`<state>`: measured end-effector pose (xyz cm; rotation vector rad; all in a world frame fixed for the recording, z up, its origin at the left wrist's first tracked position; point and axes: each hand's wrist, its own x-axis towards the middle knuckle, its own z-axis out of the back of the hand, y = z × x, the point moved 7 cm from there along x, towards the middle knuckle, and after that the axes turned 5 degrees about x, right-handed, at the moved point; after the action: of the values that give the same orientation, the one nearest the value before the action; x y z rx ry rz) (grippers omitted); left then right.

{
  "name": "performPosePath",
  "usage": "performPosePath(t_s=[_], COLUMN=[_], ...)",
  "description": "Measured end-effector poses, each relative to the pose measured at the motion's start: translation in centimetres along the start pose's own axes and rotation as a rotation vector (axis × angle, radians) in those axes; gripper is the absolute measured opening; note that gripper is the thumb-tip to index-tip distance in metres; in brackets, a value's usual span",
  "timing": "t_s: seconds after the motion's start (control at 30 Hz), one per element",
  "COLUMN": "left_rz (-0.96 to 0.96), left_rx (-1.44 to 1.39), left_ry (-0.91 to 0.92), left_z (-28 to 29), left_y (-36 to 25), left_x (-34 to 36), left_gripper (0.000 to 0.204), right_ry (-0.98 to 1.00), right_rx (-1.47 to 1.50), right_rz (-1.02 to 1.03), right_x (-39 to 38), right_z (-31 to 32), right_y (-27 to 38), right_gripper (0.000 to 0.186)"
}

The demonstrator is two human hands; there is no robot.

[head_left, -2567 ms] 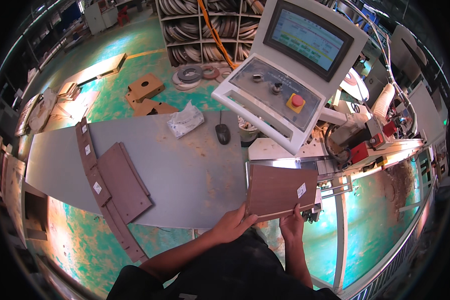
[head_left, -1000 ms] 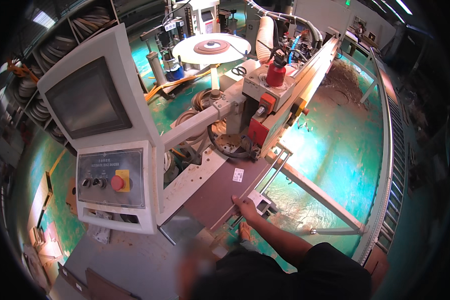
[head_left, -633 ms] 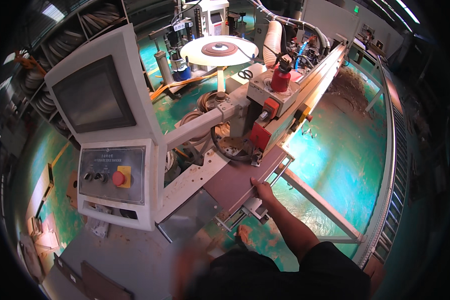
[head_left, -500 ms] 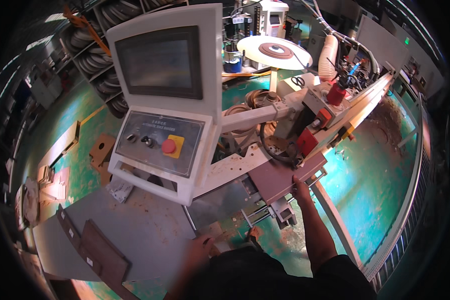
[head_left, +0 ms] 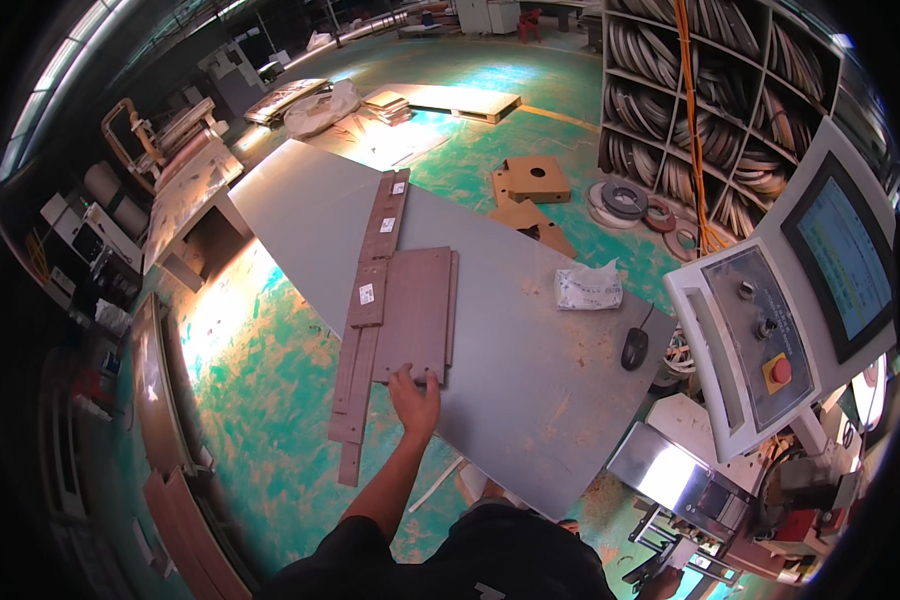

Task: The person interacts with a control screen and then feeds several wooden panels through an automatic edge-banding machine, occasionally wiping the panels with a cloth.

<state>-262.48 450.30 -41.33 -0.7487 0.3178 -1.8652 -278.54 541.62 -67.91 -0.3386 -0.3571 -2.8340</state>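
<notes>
My left hand [head_left: 415,398] reaches onto the grey table, fingers curled over the near edge of a stacked brown panel [head_left: 413,305]. Long brown strips with white labels [head_left: 380,230] lie along that panel's left side. At the lower right, my right hand [head_left: 662,582] is small and partly hidden beside the edge-banding machine [head_left: 810,515], near a brown board [head_left: 745,555]; its grip is unclear.
The table [head_left: 510,400] holds a white soft packet [head_left: 588,285] and a black mouse [head_left: 633,348]. A control console [head_left: 720,350] stands at right, before racks of banding coils [head_left: 720,75]. Cardboard pieces [head_left: 535,180], pallets [head_left: 460,100] and boards [head_left: 180,420] surround it.
The view has swung left from the machine to the table. My left hand has moved out to the brown panels; my right hand now sits low at the far right, beside the machine.
</notes>
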Motion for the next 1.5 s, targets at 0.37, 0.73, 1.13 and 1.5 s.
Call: performPosePath(t_s=[0.37, 0.73, 1.13, 1.5], left_rz=[-0.370, -1.072, -0.945, 0.103], left_rx=[0.419, 0.491, -0.031, -0.985], left_ry=[0.374, 0.538, -0.080, 0.399], left_z=[-4.1, -5.8, 9.8, 13.6], left_y=[0.9, 1.4, -16.3, -7.2], left_x=[4.0, 6.0, 19.9, 20.6], left_gripper=[0.130, 0.086, 0.024, 0.027], right_ry=[0.097, -0.296, -0.317, 0.073], right_rx=[0.124, 1.058, 1.045, 1.379], right_rz=[-0.538, -0.756, -0.876, -0.680], right_x=[6.2, 4.5, 8.8, 13.7], right_z=[1.6, 0.4, 6.9, 9.8], right_y=[8.7, 13.5, 23.5, 43.9], right_gripper=[0.029, 0.030, 0.036, 0.031])
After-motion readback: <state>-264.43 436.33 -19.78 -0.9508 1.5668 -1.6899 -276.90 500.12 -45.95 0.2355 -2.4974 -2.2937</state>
